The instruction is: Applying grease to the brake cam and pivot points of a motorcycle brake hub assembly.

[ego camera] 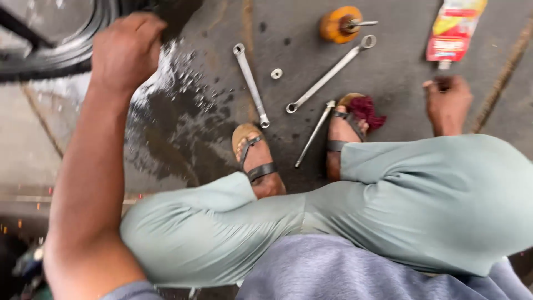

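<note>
My left hand [126,51] is closed on the black tyre [61,53] of a wheel at the top left. My right hand [447,100] reaches down to the concrete floor at the right, fingers curled around something small and dark that I cannot make out. Just beyond it lies a red and yellow tube [454,28]. Two ring spanners [251,84] [330,72] lie on the floor ahead of my sandalled feet [256,158], with a thin metal rod [315,133] between the feet.
A small metal nut [276,73] lies between the spanners. An orange round tool [340,23] sits at the top. A dark red rag [366,111] lies by my right foot. A wet patch [166,116] spreads over the floor near the wheel.
</note>
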